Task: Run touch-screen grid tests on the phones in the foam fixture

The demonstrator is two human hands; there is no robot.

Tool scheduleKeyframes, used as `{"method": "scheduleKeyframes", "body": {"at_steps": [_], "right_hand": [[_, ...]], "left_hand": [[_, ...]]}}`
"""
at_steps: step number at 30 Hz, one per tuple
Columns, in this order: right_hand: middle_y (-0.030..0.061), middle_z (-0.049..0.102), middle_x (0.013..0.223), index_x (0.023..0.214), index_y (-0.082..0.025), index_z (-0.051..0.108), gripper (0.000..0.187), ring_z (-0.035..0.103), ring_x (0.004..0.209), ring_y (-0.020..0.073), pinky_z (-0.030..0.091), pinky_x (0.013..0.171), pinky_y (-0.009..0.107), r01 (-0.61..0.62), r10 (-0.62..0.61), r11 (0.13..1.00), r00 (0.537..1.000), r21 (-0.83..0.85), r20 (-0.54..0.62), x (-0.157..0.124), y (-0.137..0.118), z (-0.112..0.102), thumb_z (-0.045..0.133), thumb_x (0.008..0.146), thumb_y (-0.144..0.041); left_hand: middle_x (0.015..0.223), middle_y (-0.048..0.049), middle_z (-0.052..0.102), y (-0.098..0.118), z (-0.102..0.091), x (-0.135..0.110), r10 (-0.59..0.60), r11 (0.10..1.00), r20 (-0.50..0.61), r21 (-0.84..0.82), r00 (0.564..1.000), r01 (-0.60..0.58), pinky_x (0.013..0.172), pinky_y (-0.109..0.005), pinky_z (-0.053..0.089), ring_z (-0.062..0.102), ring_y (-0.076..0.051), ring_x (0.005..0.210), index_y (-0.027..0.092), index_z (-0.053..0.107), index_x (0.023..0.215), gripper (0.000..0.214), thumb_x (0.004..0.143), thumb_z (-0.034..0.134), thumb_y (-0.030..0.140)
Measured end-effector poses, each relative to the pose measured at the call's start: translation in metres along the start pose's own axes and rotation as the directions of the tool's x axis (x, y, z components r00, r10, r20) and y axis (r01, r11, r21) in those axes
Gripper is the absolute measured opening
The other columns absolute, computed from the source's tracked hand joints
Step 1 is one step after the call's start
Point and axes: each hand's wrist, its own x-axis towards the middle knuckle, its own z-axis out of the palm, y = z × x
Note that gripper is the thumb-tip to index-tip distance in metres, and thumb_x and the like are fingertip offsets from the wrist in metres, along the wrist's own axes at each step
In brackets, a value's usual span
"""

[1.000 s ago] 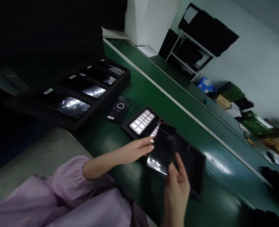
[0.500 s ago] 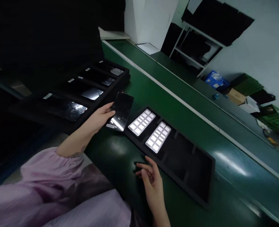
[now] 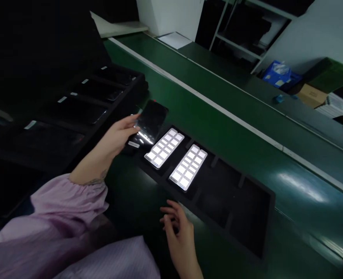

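Observation:
My left hand point(image 3: 117, 133) grips a dark phone point(image 3: 149, 121) by its near edge and holds it tilted just above the green table, left of a black foam tray point(image 3: 247, 209). Two phones with lit white grid screens, one point(image 3: 164, 148) and the other point(image 3: 188, 166), lie in the tray's left slots. The slots to their right are dark. My right hand point(image 3: 178, 232) hovers over the table at the tray's near edge, fingers loosely spread and holding nothing.
A second black tray point(image 3: 124, 100) with several dark phones stands at the left. A green conveyor with a white stripe point(image 3: 218, 106) runs behind. A metal shelf point(image 3: 241, 35), a blue box point(image 3: 280, 73) and cardboard boxes point(image 3: 312, 95) sit at the back right.
A second ago both hands held a dark phone over the tray. My left hand went left to the phone on the table and has lifted it. My right hand dropped, empty.

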Motion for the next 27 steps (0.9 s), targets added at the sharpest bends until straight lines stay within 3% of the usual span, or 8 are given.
{"method": "scheduleKeyframes", "body": {"at_steps": [3,6,10,14,18,21,24,27], "right_hand": [[0.0096,0.083,0.098,0.119,-0.022,0.076,0.039,0.076,0.071,0.0172,0.064,0.068,0.026,0.031,-0.031,0.999,1.0,-0.043,-0.001,-0.002,-0.002,0.0,0.062,0.096,-0.052],[0.0088,0.083,0.099,0.118,-0.023,0.077,0.037,0.077,0.073,0.0176,0.066,0.07,0.025,0.053,-0.052,0.996,0.999,-0.074,0.012,-0.002,-0.003,0.001,0.06,0.097,-0.048],[0.008,0.083,0.099,0.117,-0.024,0.077,0.035,0.079,0.076,0.0186,0.066,0.07,0.024,0.083,-0.082,0.991,0.997,-0.105,0.014,0.0,0.002,0.0,0.057,0.1,-0.048],[0.0064,0.083,0.105,0.123,-0.028,0.075,0.032,0.08,0.084,0.0186,0.066,0.076,0.024,0.091,-0.078,0.988,0.992,-0.124,0.099,-0.001,0.01,0.0,0.055,0.103,-0.043],[0.0055,0.082,0.104,0.119,-0.031,0.076,0.041,0.08,0.086,0.0194,0.066,0.08,0.027,0.062,-0.065,0.982,0.998,-0.178,-0.012,-0.006,0.018,0.009,0.047,0.106,-0.056],[0.0069,0.082,0.099,0.111,-0.03,0.079,0.05,0.079,0.082,0.0208,0.067,0.079,0.029,0.061,-0.074,0.98,0.995,-0.192,-0.065,-0.007,0.021,0.016,0.044,0.104,-0.065],[0.0077,0.082,0.095,0.109,-0.029,0.079,0.051,0.078,0.078,0.0213,0.067,0.075,0.03,0.065,-0.079,0.98,0.995,-0.189,-0.065,-0.005,0.022,0.018,0.045,0.104,-0.066],[0.0078,0.082,0.097,0.109,-0.029,0.079,0.051,0.078,0.078,0.021,0.066,0.073,0.029,0.065,-0.077,0.978,0.995,-0.197,-0.058,-0.004,0.022,0.018,0.045,0.103,-0.066]], "left_hand": [[0.136,-0.0112,0.069,0.011,0.001,0.01,0.049,0.992,-0.095,0.122,0.994,-0.037,0.127,-0.05,0.044,0.066,-0.025,0.125,0.013,0.057,0.147,0.062,0.085,0.058,0.009],[0.133,-0.012,0.07,0.01,0.003,0.017,0.047,0.973,-0.099,0.23,0.994,-0.023,0.128,-0.054,0.041,0.067,-0.027,0.122,0.011,0.057,0.147,0.061,0.086,0.058,0.009],[0.135,-0.0081,0.07,-0.003,0.009,0.022,0.006,0.954,-0.005,0.301,1.0,-0.004,0.129,-0.048,0.041,0.065,-0.026,0.127,0.014,0.064,0.14,0.055,0.085,0.06,0.015],[0.143,-0.0076,0.065,-0.016,0.013,0.025,-0.011,0.94,0.084,0.34,0.996,-0.019,0.132,-0.042,0.036,0.058,-0.026,0.139,0.013,0.063,0.141,0.058,0.084,0.058,0.021],[0.144,-0.0114,0.064,-0.031,0.018,0.015,-0.048,0.93,0.213,0.366,0.976,-0.034,0.128,-0.041,0.042,0.059,-0.026,0.139,0.012,0.062,0.143,0.065,0.08,0.057,0.032],[0.139,-0.0111,0.067,-0.033,0.017,0.004,-0.017,0.908,0.296,0.404,0.955,-0.109,0.121,-0.043,0.05,0.065,-0.027,0.13,0.017,0.069,0.134,0.062,0.078,0.06,0.042],[0.141,-0.007,0.065,-0.016,-0.002,-0.002,0.102,0.853,0.261,0.474,0.96,-0.22,0.118,-0.038,0.052,0.065,-0.023,0.125,0.021,0.073,0.126,0.052,0.082,0.053,0.041],[0.124,-0.0048,0.071,0.007,-0.05,0.001,0.151,0.748,0.142,0.631,0.978,-0.207,0.113,-0.037,0.053,0.067,-0.021,0.112,0.024,0.074,0.116,0.044,0.082,0.048,0.031]]}}
